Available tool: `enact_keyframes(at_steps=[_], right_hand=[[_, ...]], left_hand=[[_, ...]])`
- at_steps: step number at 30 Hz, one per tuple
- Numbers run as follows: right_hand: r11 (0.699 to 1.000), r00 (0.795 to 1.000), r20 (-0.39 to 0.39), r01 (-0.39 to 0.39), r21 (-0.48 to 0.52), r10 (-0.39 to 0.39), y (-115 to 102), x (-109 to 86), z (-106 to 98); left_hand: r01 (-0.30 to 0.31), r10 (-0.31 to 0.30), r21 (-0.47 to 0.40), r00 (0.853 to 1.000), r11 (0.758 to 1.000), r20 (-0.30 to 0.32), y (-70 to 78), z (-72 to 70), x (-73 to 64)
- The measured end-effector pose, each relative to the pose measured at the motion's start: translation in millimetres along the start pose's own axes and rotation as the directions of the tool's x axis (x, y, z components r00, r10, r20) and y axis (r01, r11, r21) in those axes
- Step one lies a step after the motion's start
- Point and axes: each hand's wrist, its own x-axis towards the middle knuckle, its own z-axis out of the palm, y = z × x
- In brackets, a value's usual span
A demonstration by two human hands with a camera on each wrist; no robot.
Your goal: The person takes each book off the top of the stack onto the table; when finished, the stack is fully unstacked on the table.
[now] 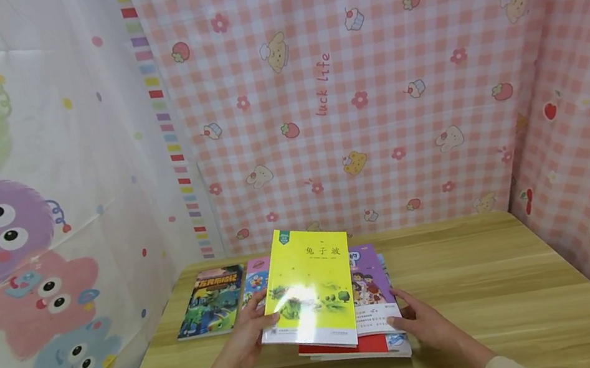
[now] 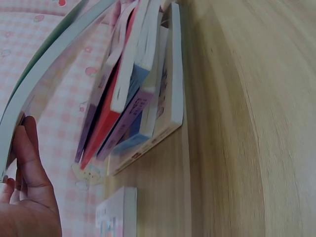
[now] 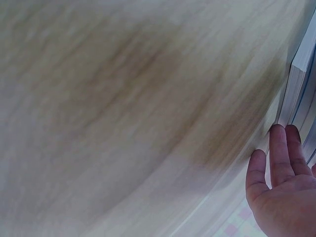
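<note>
My left hand (image 1: 244,337) grips a yellow paperback book (image 1: 310,289) by its left edge, thumb on the cover and fingers behind. The book is raised and tilted over a stack of books. In the left wrist view its page edge (image 2: 27,89) bends upward past the hand. On top of the stack, partly hidden by the yellow one, lies a purple book (image 1: 372,280) with a white lower band; a red book (image 1: 371,344) shows below it. My right hand (image 1: 424,321) is at the stack's right side, thumb over the purple cover, its straight fingers (image 3: 280,153) touching the side.
A dark green adventure-style book (image 1: 212,302) lies flat at the table's left. Beside it a pink and blue book (image 1: 256,277) is partly covered. The wooden table (image 1: 479,284) meets a pink checked curtain (image 1: 378,134) behind and a white cartoon curtain (image 1: 101,173) at left.
</note>
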Motion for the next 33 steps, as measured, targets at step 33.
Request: enact_keyframes(at_steps=[33], right_hand=[[1.000,1.000,0.009,-0.006,-0.013,0.006,-0.1,1.1,1.5]], left_hand=[[0.284,-0.282,-0.146,0.959,0.948,0.030,17.2,-160.4,-120.1]])
